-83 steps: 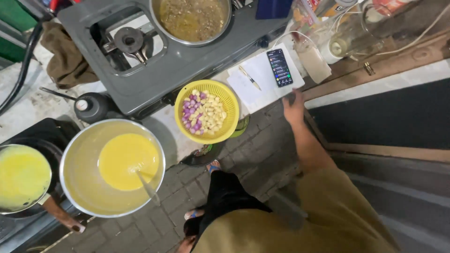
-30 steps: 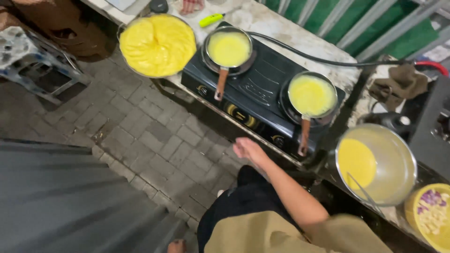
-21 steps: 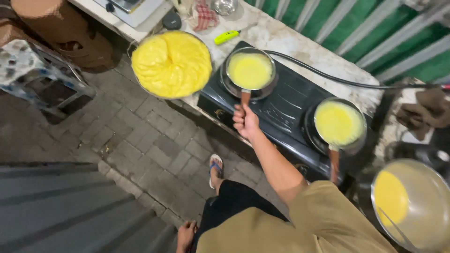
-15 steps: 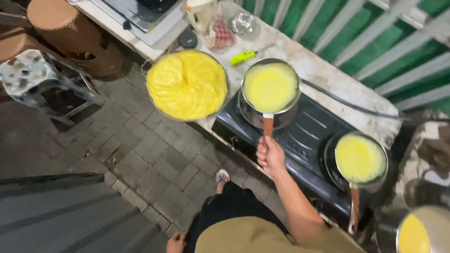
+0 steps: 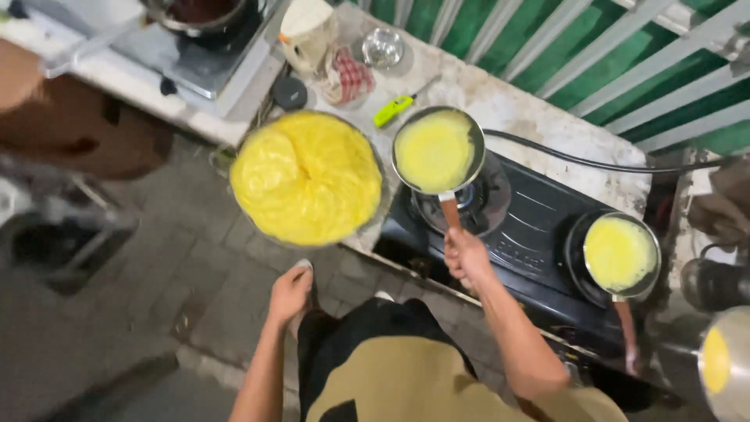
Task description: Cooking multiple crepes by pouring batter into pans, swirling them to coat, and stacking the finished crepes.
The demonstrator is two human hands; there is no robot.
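My right hand (image 5: 466,256) grips the wooden handle of a small frying pan (image 5: 436,151) that holds a thin yellow crepe. The pan is lifted and tilted above the left burner (image 5: 476,199) of a black two-burner stove (image 5: 539,227). A second small pan (image 5: 619,255) with yellow batter rests on the right burner. My left hand (image 5: 290,293) hangs free below a big round tray (image 5: 308,178) piled with finished yellow crepes, fingers loosely apart, holding nothing.
A green lighter (image 5: 393,110), a small steel bowl (image 5: 382,47) and a red-checked bag (image 5: 348,76) lie on the concrete counter. A black gas hose (image 5: 594,162) runs right. A steel batter bowl (image 5: 723,363) sits at far right. A green and white fence (image 5: 594,55) backs the counter.
The view swung left from the phone and batter bowl to the stove. My right hand reached out, took the left pan's handle, and has lifted the pan off its burner toward the crepe tray.
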